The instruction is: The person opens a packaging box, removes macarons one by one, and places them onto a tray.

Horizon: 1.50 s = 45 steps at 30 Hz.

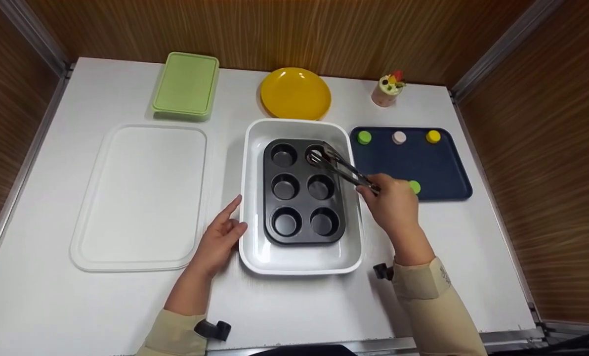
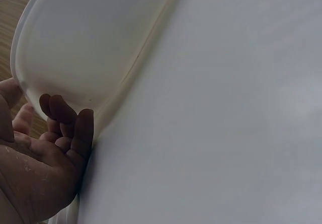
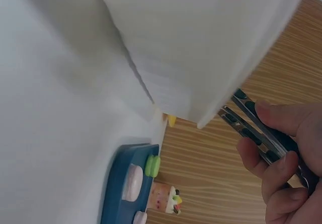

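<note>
My right hand (image 1: pixel 396 200) grips the handles of dark metal tongs (image 1: pixel 346 168), which reach over the right rim of a deep white container (image 1: pixel 299 259). Inside the container lies a black muffin tin (image 1: pixel 304 198) with several round cups. The tong tips are down at its far right cup, where something pale and reddish shows between them; I cannot tell what it is. At the container's left rim, my left hand (image 1: pixel 220 244) has its fingers extended, thumb and fingertips right at the wall. In the right wrist view, fingers and thumb wrap the tongs (image 3: pixel 256 133).
Right of the container, a dark blue tray (image 1: pixel 403 165) carries several macarons in green, pink and yellow. A flat white lid (image 1: pixel 144 198) lies on the left. Along the back are a green lidded box (image 1: pixel 187 84), a yellow plate (image 1: pixel 295 94) and a dessert cup (image 1: pixel 387 91).
</note>
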Each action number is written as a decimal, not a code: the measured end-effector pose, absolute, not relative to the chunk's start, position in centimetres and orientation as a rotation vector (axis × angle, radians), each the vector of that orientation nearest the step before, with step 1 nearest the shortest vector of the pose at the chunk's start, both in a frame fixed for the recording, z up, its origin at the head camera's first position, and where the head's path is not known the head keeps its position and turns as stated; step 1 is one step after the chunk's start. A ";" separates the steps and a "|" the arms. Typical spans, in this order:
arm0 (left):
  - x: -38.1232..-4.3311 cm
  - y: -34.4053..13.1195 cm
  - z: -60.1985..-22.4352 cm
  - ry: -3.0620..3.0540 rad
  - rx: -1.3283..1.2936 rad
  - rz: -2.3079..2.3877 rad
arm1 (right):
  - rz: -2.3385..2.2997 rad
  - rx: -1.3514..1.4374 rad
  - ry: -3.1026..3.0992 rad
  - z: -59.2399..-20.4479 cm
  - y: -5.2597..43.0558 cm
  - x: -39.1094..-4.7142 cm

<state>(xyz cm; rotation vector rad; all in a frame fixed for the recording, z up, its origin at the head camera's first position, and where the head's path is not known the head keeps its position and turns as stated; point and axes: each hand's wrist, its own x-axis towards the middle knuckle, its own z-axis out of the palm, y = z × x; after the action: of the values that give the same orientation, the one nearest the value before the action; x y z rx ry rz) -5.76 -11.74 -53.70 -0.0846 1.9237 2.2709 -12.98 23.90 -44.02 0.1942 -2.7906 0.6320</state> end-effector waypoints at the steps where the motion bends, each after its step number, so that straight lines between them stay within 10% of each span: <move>1: -5.8 -11.7 -53.7 1.925 -0.086 2.269 | 0.633 0.195 -2.800 -44.0 23.8 -13.1; 45: -5.8 -11.6 -53.5 1.897 -0.124 2.284 | 0.613 0.216 -2.757 -42.8 23.8 -12.5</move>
<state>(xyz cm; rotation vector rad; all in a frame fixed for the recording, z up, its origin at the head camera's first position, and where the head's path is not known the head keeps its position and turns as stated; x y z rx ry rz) -5.75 -11.62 -53.46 -0.1242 1.8971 2.2835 -12.54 23.81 -42.79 0.2160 -2.7566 0.6131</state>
